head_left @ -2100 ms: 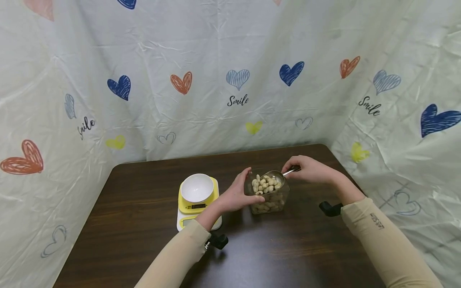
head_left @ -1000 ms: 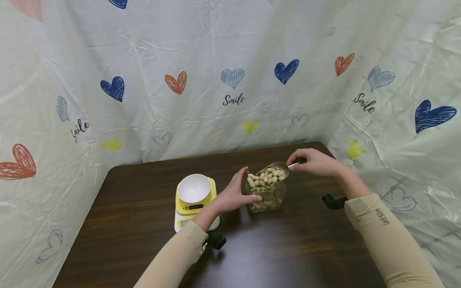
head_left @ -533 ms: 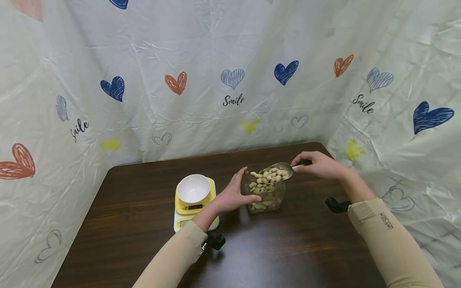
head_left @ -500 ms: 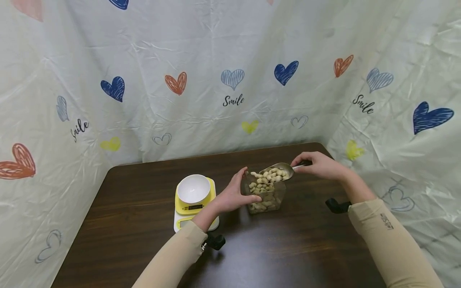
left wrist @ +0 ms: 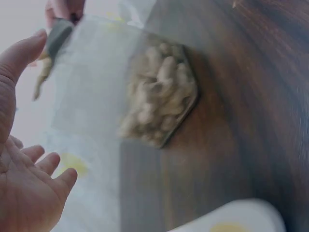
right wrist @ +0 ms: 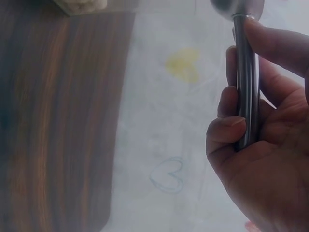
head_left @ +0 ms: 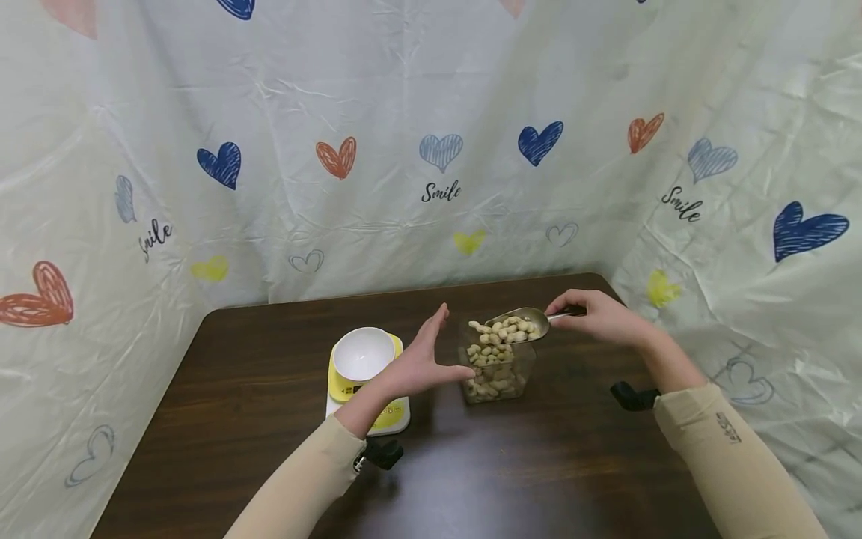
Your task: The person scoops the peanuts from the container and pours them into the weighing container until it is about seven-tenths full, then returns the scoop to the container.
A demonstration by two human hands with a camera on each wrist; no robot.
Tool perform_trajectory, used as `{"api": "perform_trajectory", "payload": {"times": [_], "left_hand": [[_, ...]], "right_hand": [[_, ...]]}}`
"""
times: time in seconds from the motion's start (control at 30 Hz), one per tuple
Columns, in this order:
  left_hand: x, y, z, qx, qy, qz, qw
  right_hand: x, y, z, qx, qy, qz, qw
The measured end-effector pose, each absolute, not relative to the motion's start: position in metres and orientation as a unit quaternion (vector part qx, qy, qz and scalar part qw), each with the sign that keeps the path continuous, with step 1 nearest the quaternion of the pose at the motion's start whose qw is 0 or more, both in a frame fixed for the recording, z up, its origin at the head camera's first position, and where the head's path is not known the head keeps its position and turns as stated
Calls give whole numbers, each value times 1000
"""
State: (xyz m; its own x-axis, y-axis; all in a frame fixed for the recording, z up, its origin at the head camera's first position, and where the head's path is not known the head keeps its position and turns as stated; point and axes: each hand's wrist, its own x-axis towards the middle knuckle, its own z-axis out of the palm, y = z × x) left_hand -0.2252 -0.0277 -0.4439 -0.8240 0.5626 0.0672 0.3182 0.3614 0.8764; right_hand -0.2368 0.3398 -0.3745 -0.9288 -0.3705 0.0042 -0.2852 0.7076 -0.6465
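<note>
My right hand [head_left: 599, 318] grips the handle of a metal scoop [head_left: 535, 318], its fingers curled round it in the right wrist view. Peanuts in their shells [head_left: 506, 329] fill the scoop, which is raised over the clear square container [head_left: 528, 370]. More peanuts [left wrist: 157, 92] lie inside that container on the table. My left hand [head_left: 417, 363] is beside the container's left side, fingers spread and thumb apart, holding nothing; the left wrist view shows its open palm.
Left of the container stands a yellow and white kitchen scale [head_left: 397, 412] with a white bowl [head_left: 364, 353] on top. My left forearm passes over the scale's front part. A dark wooden table [head_left: 269, 419] meets a heart-printed curtain [head_left: 377, 217] behind.
The left hand has let go of the container and drawn back to the left. The scoop, loaded with peanuts, has risen out of the container and shifted slightly right.
</note>
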Motion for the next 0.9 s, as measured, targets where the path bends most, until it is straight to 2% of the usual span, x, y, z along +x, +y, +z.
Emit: {"api": "perform_trajectory", "payload": {"times": [0.23, 0.5, 0.7, 0.9], "left_hand": [[-219, -75, -423, 284, 815, 500, 71], [-216, -139, -418, 244, 865, 438, 18], [-216, -178, -427, 208, 884, 418, 17], [-219, -198, -448, 182, 900, 394, 35]], "right_hand": [[-232, 330, -370, -169, 920, -349, 55], [-227, 318, -370, -170, 914, -364, 57], [-225, 302, -370, -181, 908, -373, 54], [-225, 279, -372, -189, 906, -377, 47]]}}
